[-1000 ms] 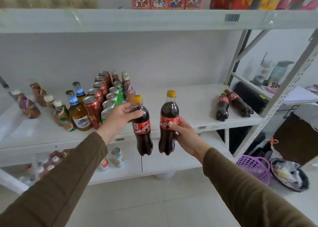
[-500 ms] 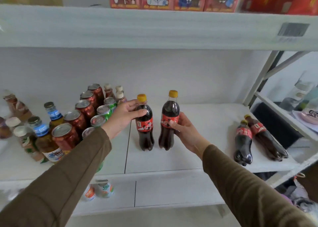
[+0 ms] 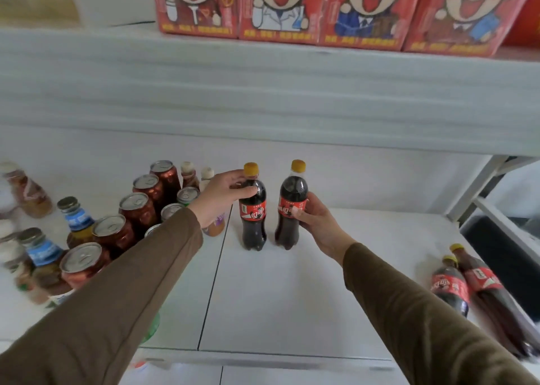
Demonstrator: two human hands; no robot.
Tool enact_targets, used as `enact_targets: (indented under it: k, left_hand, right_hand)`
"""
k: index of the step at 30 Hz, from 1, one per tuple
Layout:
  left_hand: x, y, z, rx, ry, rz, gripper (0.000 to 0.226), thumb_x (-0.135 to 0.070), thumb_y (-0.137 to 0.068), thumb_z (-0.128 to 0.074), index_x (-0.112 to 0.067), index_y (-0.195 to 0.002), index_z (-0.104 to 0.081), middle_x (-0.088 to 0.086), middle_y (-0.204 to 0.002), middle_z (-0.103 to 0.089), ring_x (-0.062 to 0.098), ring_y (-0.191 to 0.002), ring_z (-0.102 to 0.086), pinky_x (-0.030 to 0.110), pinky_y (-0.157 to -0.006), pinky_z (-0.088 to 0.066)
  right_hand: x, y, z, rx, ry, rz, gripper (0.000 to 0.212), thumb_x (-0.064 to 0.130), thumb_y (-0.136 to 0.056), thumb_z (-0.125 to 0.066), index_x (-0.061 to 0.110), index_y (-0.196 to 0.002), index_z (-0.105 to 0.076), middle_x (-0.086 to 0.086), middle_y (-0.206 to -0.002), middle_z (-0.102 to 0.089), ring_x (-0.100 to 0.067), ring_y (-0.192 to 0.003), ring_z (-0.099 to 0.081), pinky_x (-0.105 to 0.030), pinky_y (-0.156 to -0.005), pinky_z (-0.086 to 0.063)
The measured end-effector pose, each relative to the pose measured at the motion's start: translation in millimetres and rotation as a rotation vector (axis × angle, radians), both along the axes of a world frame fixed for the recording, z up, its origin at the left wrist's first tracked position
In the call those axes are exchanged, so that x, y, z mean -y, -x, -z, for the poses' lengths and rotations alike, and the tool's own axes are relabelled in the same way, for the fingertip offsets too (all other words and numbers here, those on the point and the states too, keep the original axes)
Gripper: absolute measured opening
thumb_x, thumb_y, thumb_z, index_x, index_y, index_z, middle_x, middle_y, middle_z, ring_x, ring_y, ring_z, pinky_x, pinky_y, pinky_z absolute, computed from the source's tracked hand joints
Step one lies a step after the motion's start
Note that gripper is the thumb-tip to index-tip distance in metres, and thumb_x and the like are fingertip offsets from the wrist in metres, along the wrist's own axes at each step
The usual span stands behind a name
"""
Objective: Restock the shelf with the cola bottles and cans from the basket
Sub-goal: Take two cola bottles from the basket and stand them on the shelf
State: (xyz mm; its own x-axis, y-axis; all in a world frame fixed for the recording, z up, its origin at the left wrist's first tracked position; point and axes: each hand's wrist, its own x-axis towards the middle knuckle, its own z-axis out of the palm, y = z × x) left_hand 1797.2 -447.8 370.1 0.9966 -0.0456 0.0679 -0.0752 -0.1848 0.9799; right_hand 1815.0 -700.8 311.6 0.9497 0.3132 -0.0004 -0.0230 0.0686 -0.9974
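Two small cola bottles with yellow caps and red labels stand upright side by side on the white shelf (image 3: 292, 305). My left hand (image 3: 223, 196) grips the left cola bottle (image 3: 253, 224) at its shoulder. My right hand (image 3: 314, 222) holds the right cola bottle (image 3: 290, 191) around its label. Both bottle bases appear to rest on the shelf board. Two more cola bottles (image 3: 451, 286) lie on their sides at the shelf's right end. The basket is out of view.
Several red cans (image 3: 137, 209), green cans and glass bottles with blue labels (image 3: 76, 222) crowd the shelf's left part, close to my left arm. Red cartoon cartons (image 3: 280, 7) sit on the shelf above. A grey metal upright (image 3: 479, 183) stands at the right.
Both hands carried the bottles forward and down from in front of the shelf onto the shelf board, further back. The camera came closer to the shelf.
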Motion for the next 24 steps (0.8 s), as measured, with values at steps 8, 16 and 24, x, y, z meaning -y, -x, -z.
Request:
enact_targets:
  k: [8, 16, 24]
  left_hand:
    - [-4.1, -24.6, 2.0, -0.006, -0.039, -0.045, 0.044, -0.013, -0.091, -0.074, -0.014, -0.135, -0.064, -0.002, -0.129, -0.070, 0.016, -0.123, -0.063, 0.035, -0.108, -0.045]
    - [1.0, -32.3, -0.8, -0.083, -0.071, -0.069, 0.021, -0.016, -0.092, -0.073, -0.030, -0.107, -0.068, -0.032, -0.085, -0.074, -0.017, -0.084, -0.067, -0.001, -0.065, -0.046]
    - [2.1, -34.9, -4.5, -0.102, -0.103, -0.033, 0.033, -0.010, -0.094, -0.071, -0.020, -0.124, -0.066, -0.020, -0.103, -0.072, -0.014, -0.091, -0.066, 0.002, -0.071, -0.046]
  right_hand:
    - [-5.1, -26.6, 5.5, 0.047, 0.065, -0.054, 0.045, 0.001, -0.097, -0.062, 0.006, -0.141, -0.052, -0.023, -0.136, -0.062, -0.040, -0.130, -0.057, -0.052, -0.113, -0.044]
    - [-4.1, -38.0, -0.3, 0.094, 0.151, -0.101, 0.044, 0.011, -0.098, -0.066, 0.016, -0.140, -0.056, -0.010, -0.131, -0.068, -0.029, -0.126, -0.061, -0.054, -0.115, -0.041]
    - [1.9, -38.1, -0.3, 0.102, 0.152, -0.089, 0.047, 0.019, -0.095, -0.069, 0.017, -0.140, -0.056, -0.008, -0.132, -0.068, -0.029, -0.127, -0.060, -0.057, -0.115, -0.040]
